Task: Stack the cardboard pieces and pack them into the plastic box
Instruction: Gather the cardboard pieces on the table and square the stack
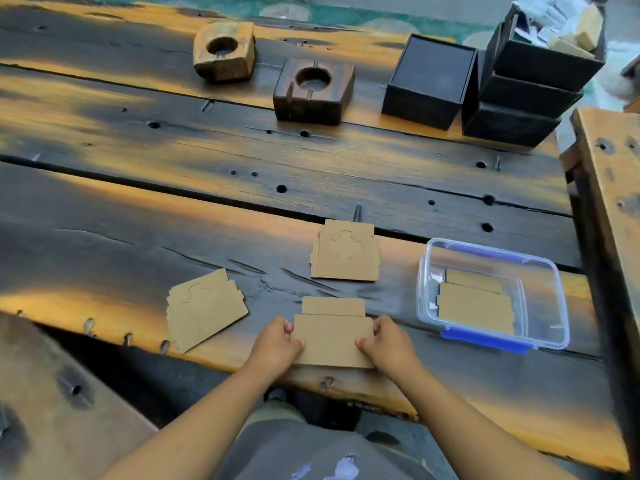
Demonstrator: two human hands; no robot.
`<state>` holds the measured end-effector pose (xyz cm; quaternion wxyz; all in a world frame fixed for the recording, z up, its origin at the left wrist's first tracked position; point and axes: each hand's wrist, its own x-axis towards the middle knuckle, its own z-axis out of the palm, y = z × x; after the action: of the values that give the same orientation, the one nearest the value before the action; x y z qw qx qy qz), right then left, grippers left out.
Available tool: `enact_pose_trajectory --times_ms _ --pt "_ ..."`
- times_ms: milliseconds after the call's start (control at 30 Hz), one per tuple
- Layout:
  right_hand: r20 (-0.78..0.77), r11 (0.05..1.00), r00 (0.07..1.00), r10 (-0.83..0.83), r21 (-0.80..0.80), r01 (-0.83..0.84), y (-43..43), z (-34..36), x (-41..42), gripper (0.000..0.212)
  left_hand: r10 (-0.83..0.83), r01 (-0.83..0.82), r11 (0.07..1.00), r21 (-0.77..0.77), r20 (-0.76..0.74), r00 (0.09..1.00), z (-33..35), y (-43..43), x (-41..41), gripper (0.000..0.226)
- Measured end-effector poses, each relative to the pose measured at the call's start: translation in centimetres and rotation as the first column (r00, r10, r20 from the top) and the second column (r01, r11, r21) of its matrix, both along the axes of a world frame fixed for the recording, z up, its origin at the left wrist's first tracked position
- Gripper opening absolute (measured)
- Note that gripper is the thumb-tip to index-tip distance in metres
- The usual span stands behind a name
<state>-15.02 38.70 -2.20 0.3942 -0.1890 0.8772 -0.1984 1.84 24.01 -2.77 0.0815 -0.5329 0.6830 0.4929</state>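
Right of centre on my scorched plank table (173, 188), a clear plastic box (491, 252) with blue clips holds flat cardboard pieces (476, 306). My left hand (277, 342) and right hand (388, 341) pinch a tan stepped stack (330, 336) at the near edge; two loose piles (204, 310) (346, 254) lie beyond.

Warm orange light streaks my dark desk (207, 188) in patches; my view bends at the frame's edges, and the far upper right looks soft.
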Motion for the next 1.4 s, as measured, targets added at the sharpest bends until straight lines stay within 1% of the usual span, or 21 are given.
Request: enact_pose_trajectory --times_ms 100,167,233,300,433,667,800,867,967,1033,1100,1167,1233,1300,1400 --pt "-0.017 1.0 1.0 -0.007 0.003 0.007 0.1 -0.3 0.1 0.03 -0.048 0.05 0.997 -0.058 0.03 0.998 -0.1 0.2 -0.5 0.026" --pt "-0.026 1.0 1.0 -0.006 -0.007 0.006 -0.1 -0.4 0.0 0.025 -0.045 0.047 0.997 -0.059 0.041 0.998 -0.2 0.0 -0.9 0.023" --pt "-0.025 1.0 1.0 0.002 -0.01 -0.002 -0.3 -0.6 0.0 0.025 -0.029 0.032 0.998 -0.047 0.061 0.998 -0.3 -0.3 -1.1 0.021" --pt "-0.021 1.0 1.0 0.017 -0.008 -0.017 -0.4 -0.9 0.0 0.026 -0.026 0.027 1.0 -0.007 0.073 0.997 -0.5 -0.6 -1.2 0.022" --pt "-0.016 1.0 1.0 0.022 0.006 -0.022 -0.5 -1.4 0.0 0.026 0.018 -0.026 0.991 0.132 0.059 0.998 -1.0 -1.1 -1.3 0.022" --pt "-0.014 0.998 0.999 0.047 0.044 -0.046 -0.6 -1.5 0.0 0.028 -0.021 0.011 0.991 0.133 0.075 0.997 -2.1 -0.9 -0.7 0.022" --pt "0.0 0.998 0.999 0.044 0.039 -0.044 -0.2 -1.4 -0.1 0.036 -0.073 0.063 0.992 0.106 0.093 0.993 -2.2 -1.3 -0.5 0.021" --pt "-0.012 0.999 1.0 0.025 0.027 -0.025 0.2 -1.5 -0.2 0.037 -0.073 0.062 0.993 0.098 0.108 0.991 -2.0 -1.5 -0.5 0.023" --pt "-0.005 1.0 1.0 -0.023 0.01 0.023 0.5 -1.6 -0.3 0.037 -0.001 -0.013 0.992 0.125 0.108 0.994 -1.7 -1.4 -0.6 0.023" --pt "0.046 0.997 0.996 -0.075 0.0 0.075 0.3 -1.7 -0.1 0.035 0.078 -0.093 0.979 0.182 0.087 0.993 -1.4 -0.9 -0.8 0.024" --pt "0.099 0.992 0.987 -0.124 -0.002 0.124 0.0 -1.7 0.0 0.029 0.132 -0.146 0.965 0.216 0.075 0.988 -1.4 -0.4 -1.0 0.023" --pt "0.134 0.988 0.979 -0.157 0.011 0.157 -0.3 -1.9 0.1 0.019 0.146 -0.164 0.954 0.25 0.088 0.985 -1.4 0.2 -1.0 0.027" --pt "0.142 0.987 0.977 -0.162 0.031 0.159 -0.5 -1.8 -0.1 0.021 0.148 -0.174 0.939 0.297 0.108 0.983 -1.4 0.7 -0.6 0.032" --pt "0.148 0.988 0.977 -0.154 0.043 0.149 -0.5 -1.8 -0.1 0.025 0.191 -0.218 0.919 0.328 0.113 0.975 -1.5 1.1 0.0 0.03" --pt "0.153 0.992 0.981 -0.121 0.055 0.114 -0.4 -1.8 0.1 0.022 0.244 -0.265 0.914 0.306 0.106 0.964 -1.2 1.7 0.5 0.028"
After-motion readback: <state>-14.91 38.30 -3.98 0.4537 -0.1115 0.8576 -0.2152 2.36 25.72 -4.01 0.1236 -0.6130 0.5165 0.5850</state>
